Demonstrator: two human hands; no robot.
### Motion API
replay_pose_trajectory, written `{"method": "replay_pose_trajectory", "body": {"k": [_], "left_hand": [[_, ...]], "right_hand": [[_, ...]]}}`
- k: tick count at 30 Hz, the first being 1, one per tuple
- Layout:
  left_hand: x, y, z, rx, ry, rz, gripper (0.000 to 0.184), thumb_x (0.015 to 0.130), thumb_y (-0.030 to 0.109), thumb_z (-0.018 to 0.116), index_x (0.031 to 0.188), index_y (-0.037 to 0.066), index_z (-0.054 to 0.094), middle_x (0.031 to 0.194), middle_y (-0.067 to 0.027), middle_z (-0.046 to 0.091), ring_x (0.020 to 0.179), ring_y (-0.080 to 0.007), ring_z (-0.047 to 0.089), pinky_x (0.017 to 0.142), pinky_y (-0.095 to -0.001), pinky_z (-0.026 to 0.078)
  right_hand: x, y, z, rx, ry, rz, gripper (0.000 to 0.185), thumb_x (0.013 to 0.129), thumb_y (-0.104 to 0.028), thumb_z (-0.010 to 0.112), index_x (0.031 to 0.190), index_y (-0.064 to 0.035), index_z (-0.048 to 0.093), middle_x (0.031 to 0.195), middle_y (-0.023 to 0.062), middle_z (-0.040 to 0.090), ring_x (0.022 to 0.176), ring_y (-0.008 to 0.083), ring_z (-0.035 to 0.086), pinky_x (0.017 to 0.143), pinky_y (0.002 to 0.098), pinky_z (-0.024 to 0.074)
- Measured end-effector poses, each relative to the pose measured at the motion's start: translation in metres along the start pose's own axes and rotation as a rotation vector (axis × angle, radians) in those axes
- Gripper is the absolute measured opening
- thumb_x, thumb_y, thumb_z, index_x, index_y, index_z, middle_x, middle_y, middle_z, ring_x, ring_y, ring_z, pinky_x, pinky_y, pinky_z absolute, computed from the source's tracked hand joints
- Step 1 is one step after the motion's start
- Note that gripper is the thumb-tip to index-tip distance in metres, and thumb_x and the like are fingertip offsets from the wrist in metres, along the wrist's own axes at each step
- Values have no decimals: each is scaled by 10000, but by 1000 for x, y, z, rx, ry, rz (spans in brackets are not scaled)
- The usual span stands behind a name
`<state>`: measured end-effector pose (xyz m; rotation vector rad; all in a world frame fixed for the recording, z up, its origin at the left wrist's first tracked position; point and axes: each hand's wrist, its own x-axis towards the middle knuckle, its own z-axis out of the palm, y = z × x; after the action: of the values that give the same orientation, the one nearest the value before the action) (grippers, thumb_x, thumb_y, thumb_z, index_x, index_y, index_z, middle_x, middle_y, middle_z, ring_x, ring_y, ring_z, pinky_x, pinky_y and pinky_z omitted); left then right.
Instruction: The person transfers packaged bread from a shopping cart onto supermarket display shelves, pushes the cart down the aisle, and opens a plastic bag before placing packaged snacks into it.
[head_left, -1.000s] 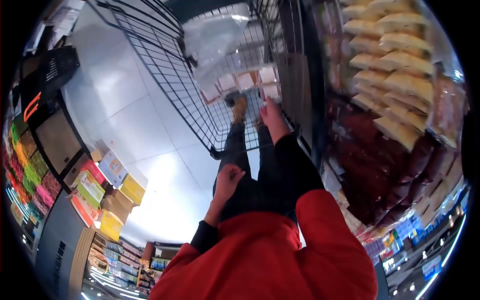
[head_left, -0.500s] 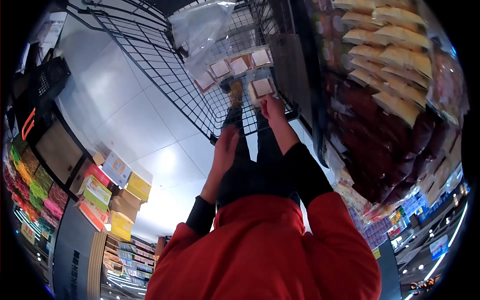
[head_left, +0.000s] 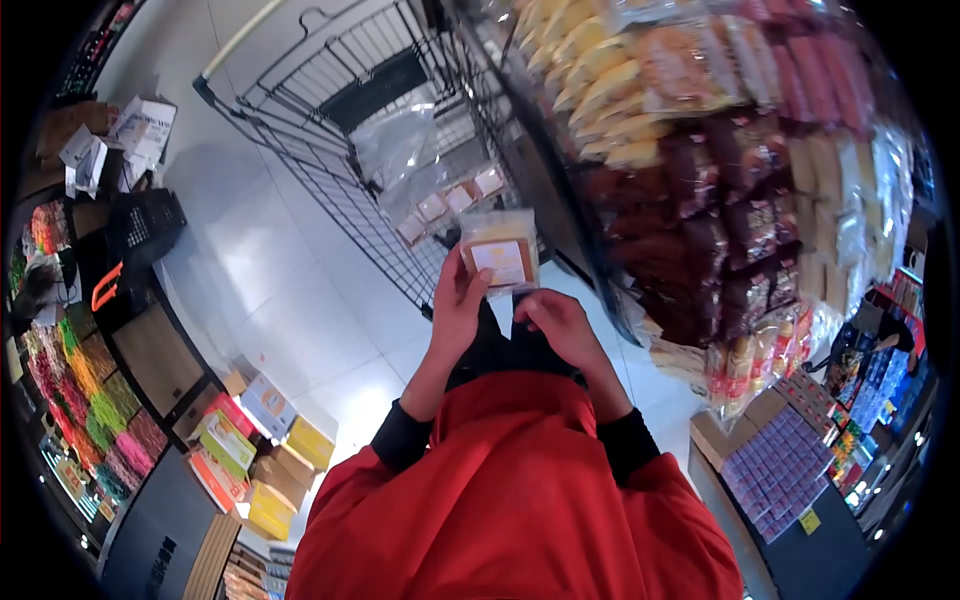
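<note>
My left hand [head_left: 462,312] grips a square, clear-bagged packet of brown food [head_left: 500,262] with a white label, its thumb across the front. The packet is raised in front of the cart and the label faces me. Close to its lower right corner is my right hand [head_left: 560,325], its fingers loosely curled with a gap between them and nothing visible in it. Several similar labelled packets [head_left: 459,198] lie in a row inside the wire shopping cart [head_left: 350,215]. Beside them is a crumpled clear plastic bag [head_left: 395,145].
On the right a display holds yellow bread packs [head_left: 605,90] and dark red packets [head_left: 720,215]. Colourful cartons [head_left: 225,445] stand at the left. Behind them are bins of bright wrapped goods [head_left: 90,390] and a black basket [head_left: 145,220]. Stacked purple packs [head_left: 778,470] sit lower right.
The packet, earlier low at the cart by my right hand, has come up and is now in my left hand. My right hand has moved down and away from it. The view has turned rightward.
</note>
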<state>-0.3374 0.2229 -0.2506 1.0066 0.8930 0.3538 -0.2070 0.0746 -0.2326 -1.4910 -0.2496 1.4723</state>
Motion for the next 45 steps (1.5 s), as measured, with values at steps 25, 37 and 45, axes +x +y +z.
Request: {"method": "replay_pose_trajectory", "body": {"k": [25, 37, 45], "left_hand": [[-33, 181, 314, 200, -870, 558, 510, 932, -27, 642, 1404, 20, 454, 1328, -99, 565, 1261, -208, 538, 1045, -333, 444], [68, 187, 515, 703, -958, 672, 513, 960, 118, 639, 1404, -35, 432, 1268, -166, 611, 1199, -242, 589, 1005, -353, 480], [103, 148, 565, 696, -783, 804, 555, 937, 112, 631, 1428, -39, 419, 1325, -222, 563, 1158, -276, 593, 1005, -373, 475]], "right_hand": [[-246, -171, -154, -318, 950, -1035, 578, 851, -68, 768, 1354, -32, 485, 1346, 123, 517, 1209, 240, 570, 948, 367, 542], [-245, -247, -329, -487, 1428, -693, 583, 886, -376, 761, 1272, 21, 579, 1029, 157, 721, 935, 253, 711, 790, 380, 571], [-215, -253, -387, -588, 1426, -358, 623, 915, -542, 626, 1153, 34, 652, 985, 243, 719, 990, 393, 692, 883, 468, 526]]}}
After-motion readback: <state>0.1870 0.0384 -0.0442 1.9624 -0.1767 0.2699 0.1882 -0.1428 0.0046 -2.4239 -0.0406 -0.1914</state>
